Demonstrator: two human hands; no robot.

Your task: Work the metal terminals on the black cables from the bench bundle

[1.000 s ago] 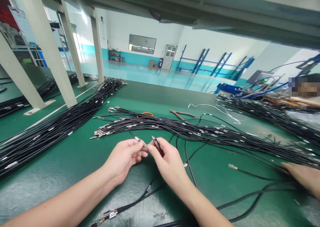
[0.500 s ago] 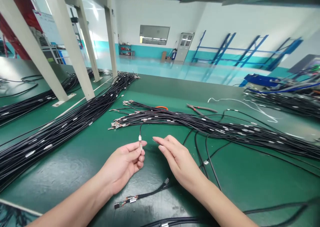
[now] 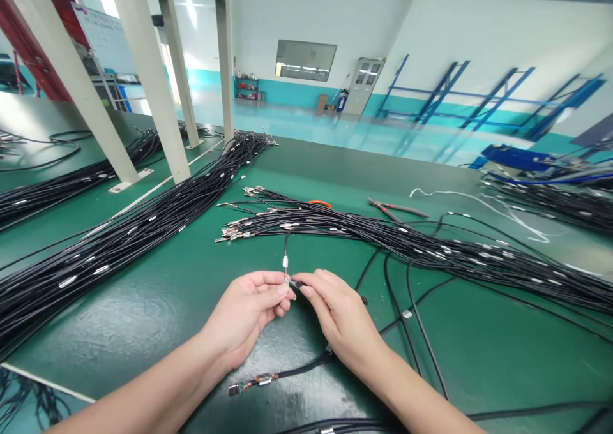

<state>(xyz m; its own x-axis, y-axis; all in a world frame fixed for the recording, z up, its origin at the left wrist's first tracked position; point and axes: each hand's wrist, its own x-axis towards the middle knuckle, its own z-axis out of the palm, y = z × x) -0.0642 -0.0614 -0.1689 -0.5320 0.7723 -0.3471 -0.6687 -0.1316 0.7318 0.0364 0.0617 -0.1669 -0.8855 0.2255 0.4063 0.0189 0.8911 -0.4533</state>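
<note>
Left hand and right hand meet close in front of the wearer, above the green desk. Thumb and fingertips of the left pinch the end of a thin black cable, which drops toward them from the near edge of the middle cable bundle. Just above that pinch, a white sleeve wraps the cable, with a short reddish stretch below it; the very tip is too small to make out. The right hand closes thumb and forefinger on a slim dark tool, its front end right at the cable tip; whether the two touch, I cannot tell. Most of the tool is hidden by the hand.

Nearer the wearer, below the hands, a loose cable with a metal connector lies on the desk, bits of copper colour showing behind the plug. Beyond the hands, the middle bundle stretches from left to right, its stripped ends pointing left. Behind it lie red-handled pliers and part of an orange ring, with a white cord farther right. On the left, a thicker cable bundle runs diagonally past pale posts.
</note>
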